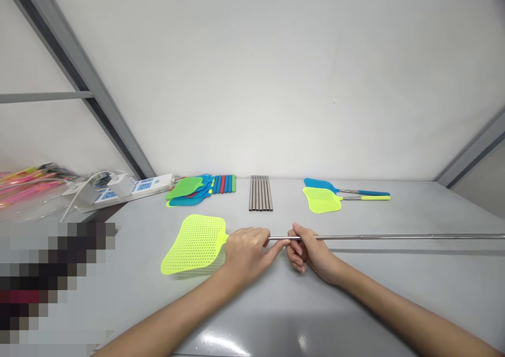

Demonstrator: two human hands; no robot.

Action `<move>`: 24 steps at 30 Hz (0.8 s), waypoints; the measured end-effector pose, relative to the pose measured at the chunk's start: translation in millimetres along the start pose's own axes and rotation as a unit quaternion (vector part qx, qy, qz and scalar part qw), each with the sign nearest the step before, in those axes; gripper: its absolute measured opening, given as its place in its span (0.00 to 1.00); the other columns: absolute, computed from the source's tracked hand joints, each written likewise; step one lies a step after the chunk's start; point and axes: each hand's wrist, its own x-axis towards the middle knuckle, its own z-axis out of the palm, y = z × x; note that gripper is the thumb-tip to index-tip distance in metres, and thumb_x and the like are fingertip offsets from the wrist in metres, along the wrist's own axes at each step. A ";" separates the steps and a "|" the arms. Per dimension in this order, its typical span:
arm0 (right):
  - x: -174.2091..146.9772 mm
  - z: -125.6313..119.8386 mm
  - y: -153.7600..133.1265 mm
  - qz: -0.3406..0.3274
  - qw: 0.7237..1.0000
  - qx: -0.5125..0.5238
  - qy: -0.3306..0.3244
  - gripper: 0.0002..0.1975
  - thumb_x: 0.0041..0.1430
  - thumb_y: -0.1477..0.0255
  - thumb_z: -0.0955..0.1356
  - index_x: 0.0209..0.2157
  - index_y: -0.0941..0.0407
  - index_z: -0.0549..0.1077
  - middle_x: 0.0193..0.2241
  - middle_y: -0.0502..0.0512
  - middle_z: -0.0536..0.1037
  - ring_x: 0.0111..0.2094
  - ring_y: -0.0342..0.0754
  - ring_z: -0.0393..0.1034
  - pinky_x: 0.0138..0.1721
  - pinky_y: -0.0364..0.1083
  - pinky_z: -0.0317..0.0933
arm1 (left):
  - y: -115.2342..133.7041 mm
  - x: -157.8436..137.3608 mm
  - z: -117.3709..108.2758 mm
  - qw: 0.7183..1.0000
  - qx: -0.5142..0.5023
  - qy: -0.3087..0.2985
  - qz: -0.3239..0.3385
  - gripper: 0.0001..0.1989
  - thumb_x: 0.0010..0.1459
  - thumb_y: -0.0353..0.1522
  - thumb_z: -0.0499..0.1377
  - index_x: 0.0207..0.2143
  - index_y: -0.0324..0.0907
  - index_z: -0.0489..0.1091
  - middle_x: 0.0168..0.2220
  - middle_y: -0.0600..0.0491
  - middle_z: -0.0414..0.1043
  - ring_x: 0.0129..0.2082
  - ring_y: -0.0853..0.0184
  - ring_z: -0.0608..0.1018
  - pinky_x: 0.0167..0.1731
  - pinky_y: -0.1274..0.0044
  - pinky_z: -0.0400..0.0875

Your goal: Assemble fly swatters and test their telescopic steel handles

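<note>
1. over the table [453,278], the rod [394,237] is held; its unseen right end could be knocked by swinging.
2. the yellow head [195,244], at left, could be cracked by twisting.
3. the rod is gripped by the left hand [246,251] and pinched by the right hand [311,249]; it could be bent by uneven pressure.

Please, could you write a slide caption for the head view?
Left hand holds a yellow-green swatter head; right hand holds a long metal rod.

Metal rod [394,236] cut off right, pink bundle [35,189] cut off left
</note>
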 end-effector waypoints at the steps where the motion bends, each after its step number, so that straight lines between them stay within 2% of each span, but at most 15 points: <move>1: -0.6 0.0 0.0 0.003 1.000 -0.004 0.003 0.24 0.57 0.57 0.55 0.14 0.56 0.54 0.07 0.44 0.58 0.08 0.37 0.52 0.11 0.38 0.43 | 0.2 -0.3 0.2 1.000 0.000 -0.004 -0.001 0.22 0.53 0.46 0.51 0.15 0.40 0.62 0.15 0.56 0.66 0.16 0.72 0.66 0.20 0.79 0.50; 7: -2.4 0.7 -2.3 0.031 0.998 -0.048 0.013 0.24 0.57 0.57 0.54 0.13 0.56 0.50 0.07 0.42 0.52 0.07 0.37 0.50 0.11 0.38 0.40 | 1.2 -0.3 -0.5 0.999 0.006 -0.034 0.005 0.22 0.54 0.46 0.50 0.16 0.40 0.63 0.15 0.56 0.67 0.16 0.72 0.66 0.20 0.78 0.49; 14: -0.3 1.5 -2.3 0.047 0.997 -0.063 0.015 0.25 0.57 0.57 0.53 0.12 0.56 0.48 0.07 0.42 0.51 0.07 0.37 0.52 0.11 0.38 0.41 | 3.7 0.1 -1.4 0.999 0.003 -0.040 0.003 0.21 0.54 0.45 0.51 0.16 0.40 0.64 0.15 0.55 0.67 0.17 0.72 0.66 0.20 0.78 0.49; 20: 2.4 -1.0 -3.7 0.083 0.997 -0.009 -0.006 0.26 0.57 0.55 0.53 0.12 0.56 0.51 0.08 0.44 0.54 0.08 0.39 0.55 0.12 0.39 0.46 | 2.8 3.6 0.8 0.998 -0.002 -0.059 -0.019 0.22 0.54 0.45 0.51 0.16 0.40 0.63 0.16 0.56 0.67 0.17 0.71 0.67 0.21 0.78 0.48; 24: 2.2 -4.8 -15.2 0.144 0.985 0.061 -0.073 0.26 0.56 0.53 0.54 0.16 0.58 0.56 0.12 0.45 0.58 0.13 0.38 0.57 0.16 0.39 0.48 | -2.2 10.3 0.6 0.996 -0.015 -0.082 -0.032 0.22 0.55 0.45 0.49 0.16 0.40 0.63 0.17 0.56 0.68 0.18 0.71 0.67 0.20 0.78 0.47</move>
